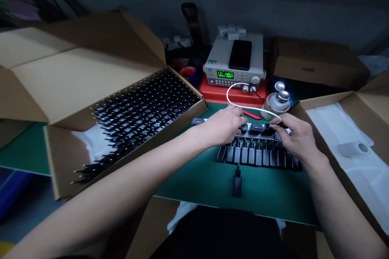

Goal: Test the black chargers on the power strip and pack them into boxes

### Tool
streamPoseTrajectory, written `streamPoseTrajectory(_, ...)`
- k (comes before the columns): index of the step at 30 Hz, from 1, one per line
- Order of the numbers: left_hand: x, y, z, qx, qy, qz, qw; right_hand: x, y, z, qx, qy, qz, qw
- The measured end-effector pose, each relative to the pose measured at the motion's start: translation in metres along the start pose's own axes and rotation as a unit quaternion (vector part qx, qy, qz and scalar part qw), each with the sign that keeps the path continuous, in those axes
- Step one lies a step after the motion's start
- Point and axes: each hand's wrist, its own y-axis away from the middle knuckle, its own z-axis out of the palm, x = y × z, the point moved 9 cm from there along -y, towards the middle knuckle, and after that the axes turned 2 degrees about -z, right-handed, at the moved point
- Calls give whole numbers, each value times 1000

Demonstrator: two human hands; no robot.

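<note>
My right hand (296, 133) pinches the end of a white cable (232, 96) at the right part of a pale strip. Black power adapters sit along this strip, one of them a USB-type adapter (256, 128) between my hands. Over the strip's left part, my left hand (226, 124) has its fingers curled down among the adapters; what they grip is hidden. In front of the strip lies a row of black plug adapters (244, 156), pins pointing away from me. One loose black adapter (237, 183) lies nearer to me on the green mat (194, 182).
An open carton (127, 158) with many black adapters stands at left. Behind my hands, a bench instrument (232, 62) with a lit green display carries a phone (240, 54). A dispenser bottle (277, 103) stands beside it. At right is another open carton (372, 101) with white lining.
</note>
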Motion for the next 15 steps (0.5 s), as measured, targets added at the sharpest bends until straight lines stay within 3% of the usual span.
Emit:
streamPoseTrajectory(5,-13,11,-4,1,-28,-19,999,1,2,1,0,-3,-3,1000)
streamPoseTrajectory(9,-18,18,7,-20,-46,-17,999,3,3,1,15,-5,-7,1000)
streamPoseTrajectory(15,-7,11,18,21,-29,-17,999,3,5,1,33,-11,-8,999)
